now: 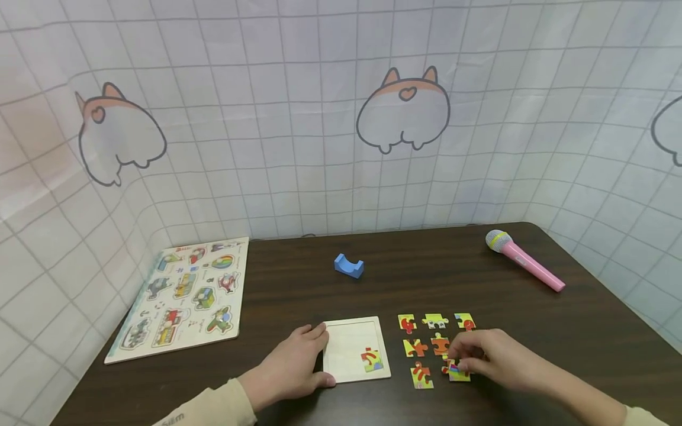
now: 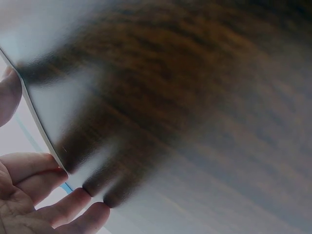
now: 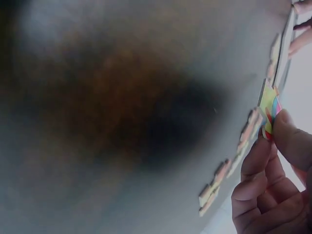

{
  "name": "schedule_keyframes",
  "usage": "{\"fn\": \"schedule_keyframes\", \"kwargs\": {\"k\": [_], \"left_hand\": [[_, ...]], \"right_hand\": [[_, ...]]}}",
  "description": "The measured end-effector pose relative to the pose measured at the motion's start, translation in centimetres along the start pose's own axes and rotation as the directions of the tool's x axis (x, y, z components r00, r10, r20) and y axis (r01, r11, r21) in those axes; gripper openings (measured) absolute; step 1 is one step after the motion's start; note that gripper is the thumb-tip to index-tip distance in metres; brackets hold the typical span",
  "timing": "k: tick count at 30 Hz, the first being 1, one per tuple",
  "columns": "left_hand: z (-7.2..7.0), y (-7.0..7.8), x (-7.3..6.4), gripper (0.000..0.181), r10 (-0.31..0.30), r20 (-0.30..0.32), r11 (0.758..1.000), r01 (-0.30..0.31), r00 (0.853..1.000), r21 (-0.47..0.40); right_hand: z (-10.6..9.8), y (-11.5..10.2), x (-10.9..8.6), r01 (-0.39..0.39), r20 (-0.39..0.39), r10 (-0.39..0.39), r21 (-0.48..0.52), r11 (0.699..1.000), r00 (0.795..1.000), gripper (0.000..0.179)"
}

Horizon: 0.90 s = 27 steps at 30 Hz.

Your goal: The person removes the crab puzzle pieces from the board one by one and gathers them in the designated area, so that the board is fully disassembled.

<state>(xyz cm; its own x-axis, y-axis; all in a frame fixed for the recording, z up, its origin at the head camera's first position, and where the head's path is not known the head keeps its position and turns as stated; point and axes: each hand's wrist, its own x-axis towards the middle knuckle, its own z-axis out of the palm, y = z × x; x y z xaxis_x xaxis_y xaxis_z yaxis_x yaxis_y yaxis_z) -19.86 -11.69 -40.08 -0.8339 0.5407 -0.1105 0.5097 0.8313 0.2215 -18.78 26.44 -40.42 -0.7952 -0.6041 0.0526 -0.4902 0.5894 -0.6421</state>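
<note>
My right hand (image 1: pixel 487 358) pinches a yellow jigsaw puzzle piece (image 1: pixel 459 374) with red and blue print between thumb and fingertips. In the right wrist view that puzzle piece (image 3: pixel 266 101) is tilted up from the dark table. My left hand (image 1: pixel 293 368) rests on the table, its fingertips and thumb at the left side of a square wooden puzzle tray (image 1: pixel 346 349). One puzzle piece (image 1: pixel 372 360) lies in the tray's lower right corner. Beyond the tray's right side, several loose pieces (image 1: pixel 415 348) lie in rows, picture side up, beside my right hand.
A large picture puzzle board (image 1: pixel 199 296) lies at the table's left. A blue curved block (image 1: pixel 348 266) stands behind the tray. Toward the back right lies a pink toy microphone (image 1: pixel 524 260). A white checked curtain (image 1: pixel 288 118) encloses the back and sides.
</note>
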Motion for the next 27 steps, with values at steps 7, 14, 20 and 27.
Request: {"fn": "schedule_keyframes", "kwargs": {"k": [7,14,20,27], "left_hand": [[0.1,0.0,0.0,0.078,-0.008,0.005,1.000,0.008,1.000,-0.010],[0.1,0.0,0.0,0.077,0.004,-0.009,1.000,-0.004,1.000,-0.015],[0.0,-0.1,0.0,0.078,0.016,-0.021,1.000,-0.016,1.000,-0.013],[0.0,-0.2,0.0,0.078,0.017,-0.010,1.000,-0.017,1.000,-0.016]], "right_hand": [[0.6,0.0,-0.1,0.020,0.014,-0.020,-0.007,1.000,1.000,0.006],[0.3,0.2,-1.0,0.054,-0.051,-0.061,-0.129,0.990,0.997,0.011],[0.8,0.3,-1.9,0.011,-0.019,-0.015,-0.170,0.985,1.000,0.027],[1.5,0.2,-1.9,-0.002,-0.053,-0.010,-0.221,0.975,0.999,0.026]]}}
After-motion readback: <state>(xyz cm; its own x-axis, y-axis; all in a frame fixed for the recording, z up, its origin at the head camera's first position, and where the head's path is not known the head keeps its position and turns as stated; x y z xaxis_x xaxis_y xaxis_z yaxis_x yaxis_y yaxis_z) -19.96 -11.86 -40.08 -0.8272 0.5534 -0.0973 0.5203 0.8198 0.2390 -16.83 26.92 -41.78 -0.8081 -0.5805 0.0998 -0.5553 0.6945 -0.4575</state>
